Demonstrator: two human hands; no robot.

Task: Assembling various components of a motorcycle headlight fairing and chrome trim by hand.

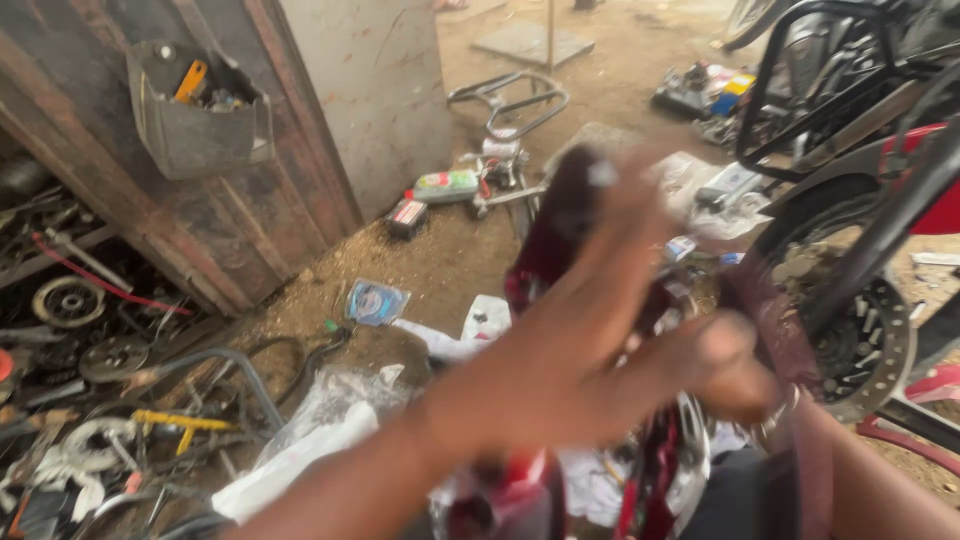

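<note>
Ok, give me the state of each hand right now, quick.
Left hand: blurred, on a dark red part; grip cannot be told.
Right hand: blurred, cannot be told.

Both forearms bare with no sleeves in view, left hand blurred, right hand blurred too, metal bangle at its wrist.

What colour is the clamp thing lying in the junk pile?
Yellow, seen best in the head view.

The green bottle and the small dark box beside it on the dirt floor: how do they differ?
The green bottle is long, rounded and bright, lying on its side; the small dark box is shorter, squarish and mostly black with a red face. The bottle lies farther from the rusty door. Both rest on the dirt floor.
</note>
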